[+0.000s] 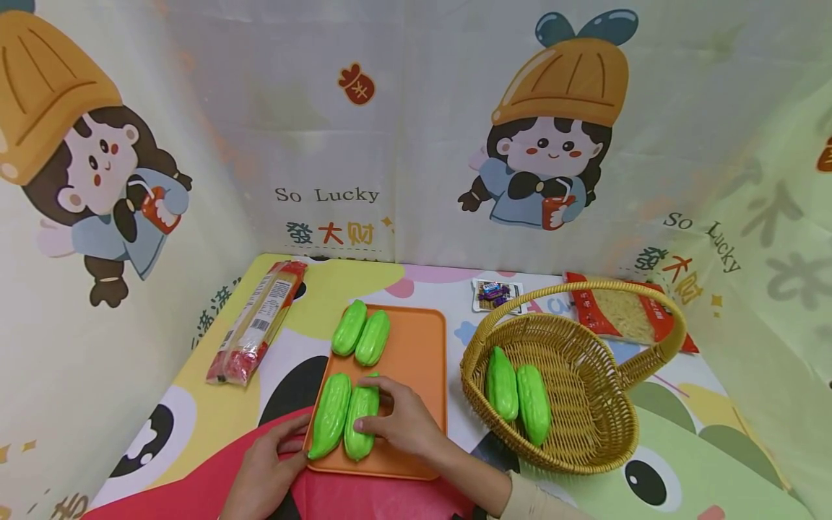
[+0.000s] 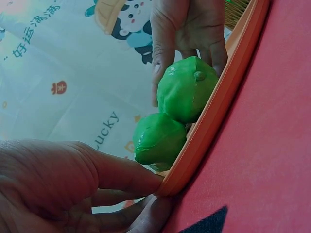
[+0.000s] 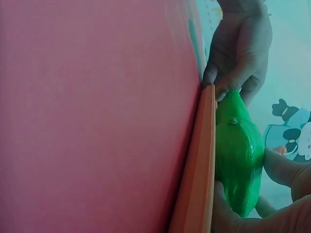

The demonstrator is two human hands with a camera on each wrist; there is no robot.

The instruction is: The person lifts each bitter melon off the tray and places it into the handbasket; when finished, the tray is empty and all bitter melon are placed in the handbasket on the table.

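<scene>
An orange tray (image 1: 416, 361) carries two pairs of shiny green toy cucumbers, one pair at its far left and one at its near left. At the near pair, my right hand (image 1: 406, 419) holds the right toy cucumber (image 1: 359, 439) between thumb and fingers, low over the tray. The other near toy cucumber (image 1: 330, 415) lies just left of it. My left hand (image 1: 266, 462) pinches the tray's near left corner, seen closely in the left wrist view. Two far toy cucumbers (image 1: 372, 338) lie side by side, away from both hands.
To the right stands a wicker basket (image 1: 578, 412) with a tall arched handle, holding two toy cucumbers (image 1: 534, 404). Behind it lie a red-edged bag (image 1: 617, 310) and a small packet (image 1: 495, 293). A long plastic-wrapped pack (image 1: 260, 318) lies left of the tray.
</scene>
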